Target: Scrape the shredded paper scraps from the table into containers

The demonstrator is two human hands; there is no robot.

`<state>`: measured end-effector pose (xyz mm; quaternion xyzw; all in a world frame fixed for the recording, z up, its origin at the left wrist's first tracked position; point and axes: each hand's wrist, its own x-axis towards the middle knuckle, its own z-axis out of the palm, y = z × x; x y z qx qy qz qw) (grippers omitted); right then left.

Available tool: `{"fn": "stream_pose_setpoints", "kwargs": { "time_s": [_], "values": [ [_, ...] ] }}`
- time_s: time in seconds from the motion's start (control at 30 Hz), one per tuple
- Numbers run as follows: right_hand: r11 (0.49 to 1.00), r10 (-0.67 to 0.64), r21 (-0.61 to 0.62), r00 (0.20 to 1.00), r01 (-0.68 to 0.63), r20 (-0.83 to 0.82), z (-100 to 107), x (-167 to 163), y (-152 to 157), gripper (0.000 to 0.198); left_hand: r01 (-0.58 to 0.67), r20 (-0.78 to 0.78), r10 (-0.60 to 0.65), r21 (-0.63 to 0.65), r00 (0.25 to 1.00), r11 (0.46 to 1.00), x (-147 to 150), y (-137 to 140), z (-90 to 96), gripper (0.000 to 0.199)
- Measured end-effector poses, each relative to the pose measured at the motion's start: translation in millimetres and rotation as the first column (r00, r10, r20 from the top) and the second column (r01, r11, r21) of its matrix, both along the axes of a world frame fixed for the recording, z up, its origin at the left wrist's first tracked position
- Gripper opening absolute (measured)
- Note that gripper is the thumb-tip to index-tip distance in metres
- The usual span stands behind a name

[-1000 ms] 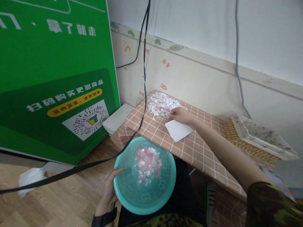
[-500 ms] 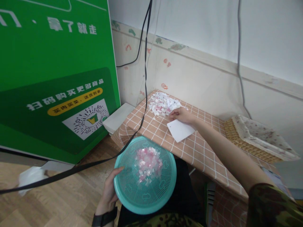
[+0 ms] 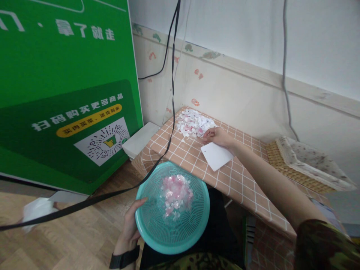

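My left hand [image 3: 131, 221] grips the left rim of a turquoise plastic colander [image 3: 168, 240], thumb over the edge. Pink and clear shiny flakes [image 3: 176, 195] lie in the middle of its mesh bottom. Over the checked tablecloth, my right hand [image 3: 216, 136] has its fingers curled together at the near edge of a pile of white and pink scraps [image 3: 192, 122]. A white card [image 3: 217, 156] with a small hole near one corner sticks out below that hand, which appears to hold it; the grip itself is hidden.
The table [image 3: 191, 161] has a brown checked cloth and stands against the wall. A cloth-lined wicker basket [image 3: 309, 165] sits at its right. A black strap [image 3: 168, 146] hangs across the view. A green panel [image 3: 67, 67] stands at left, beside a white box [image 3: 143, 138].
My right hand and the white card have shifted slightly right, a little away from the scrap pile. The left hand and colander stay in place.
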<state>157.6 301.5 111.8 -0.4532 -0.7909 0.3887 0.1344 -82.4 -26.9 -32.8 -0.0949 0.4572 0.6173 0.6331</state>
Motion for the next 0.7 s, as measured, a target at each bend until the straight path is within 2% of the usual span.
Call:
{"fn": "stream_pose_setpoints", "kwargs": {
  "time_s": [0.23, 0.37, 0.57, 0.63, 0.7],
  "values": [
    [0.999, -0.019, -0.036, 1.0, 0.018, -0.017, 3.5, 2.7, -1.6, 0.024, 0.006, 0.016, -0.006, 0.005, 1.0, 1.0, -0.4, -1.8, -3.0, 0.009],
    [0.999, -0.031, 0.029, 0.999, 0.031, 0.005, 4.1, 3.9, 0.4, 0.016, 0.01, 0.021, -0.01, 0.005, 1.0, 1.0, -0.7, -1.9, -3.3, 0.01],
    [0.994, -0.009, 0.112, 1.0, 0.008, 0.011, 7.0, 11.2, 5.3, 0.02, -0.003, 0.02, 0.003, 0.01, 1.0, 1.0, -1.1, 0.0, -1.5, 0.008],
    [0.987, -0.052, 0.157, 0.997, 0.041, 0.065, 10.0, 19.9, 6.2, 0.02, -0.01, 0.015, 0.01, 0.001, 1.0, 1.0, -1.2, 0.2, -0.4, 0.008],
    [0.985, -0.103, 0.151, 0.99, 0.087, 0.1, 11.9, 34.2, 7.7, 0.021, -0.018, 0.008, 0.019, -0.011, 1.0, 1.0, -1.0, 0.1, 0.7, 0.008]
  ]
}}
